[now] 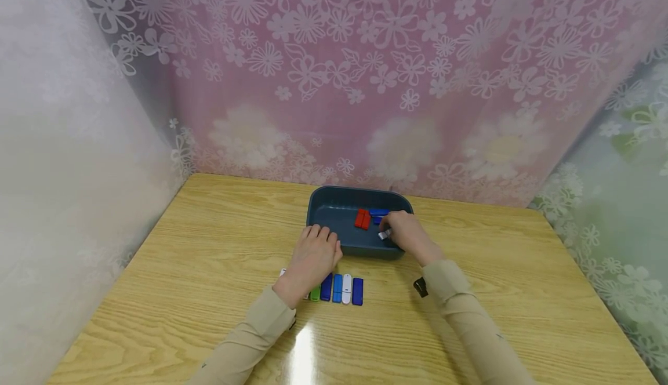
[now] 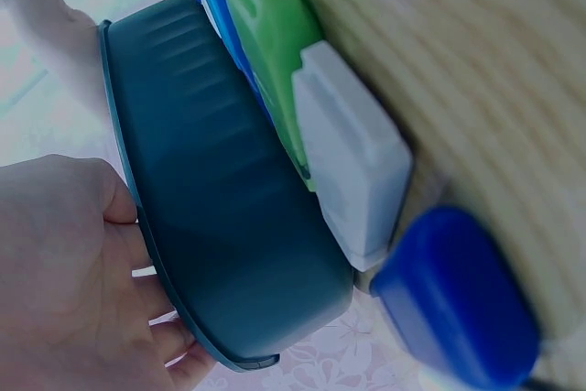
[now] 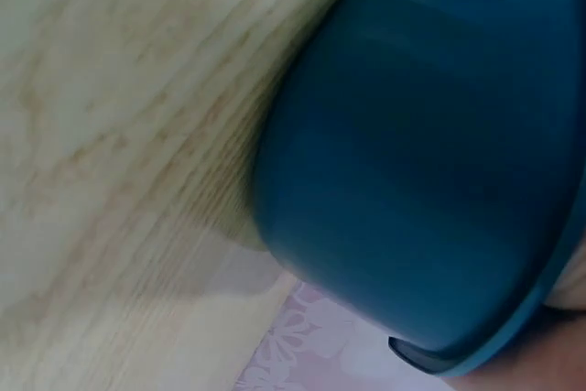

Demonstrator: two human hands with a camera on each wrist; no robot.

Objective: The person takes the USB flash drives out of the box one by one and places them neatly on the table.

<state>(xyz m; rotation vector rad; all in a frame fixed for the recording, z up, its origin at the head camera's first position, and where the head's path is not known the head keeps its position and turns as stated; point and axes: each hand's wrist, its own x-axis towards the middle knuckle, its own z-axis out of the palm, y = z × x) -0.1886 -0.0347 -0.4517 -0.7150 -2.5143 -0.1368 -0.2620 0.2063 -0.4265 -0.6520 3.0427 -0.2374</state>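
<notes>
My left hand (image 1: pixel 313 251) grips the near left rim of a dark teal tray (image 1: pixel 334 246); in the left wrist view its fingers (image 2: pixel 156 295) hook over the rim. Inside the tray, at its right end, my right hand (image 1: pixel 409 233) pinches a small white USB flash drive (image 1: pixel 384 235). Red flash drives (image 1: pixel 362 218) and blue flash drives (image 1: pixel 379 212) lie beside it in the tray. In the right wrist view the tray wall hides most of that hand, so only skin shows at the lower right.
In front of the tray stretches a row of flash drives, including a green one (image 1: pixel 315 293), a white one (image 1: pixel 347 288) and a dark blue one (image 1: pixel 357 291). My left forearm partly covers the row. Behind the wooden table (image 1: pixel 501 292) hangs a flowered pink curtain (image 1: pixel 334 83).
</notes>
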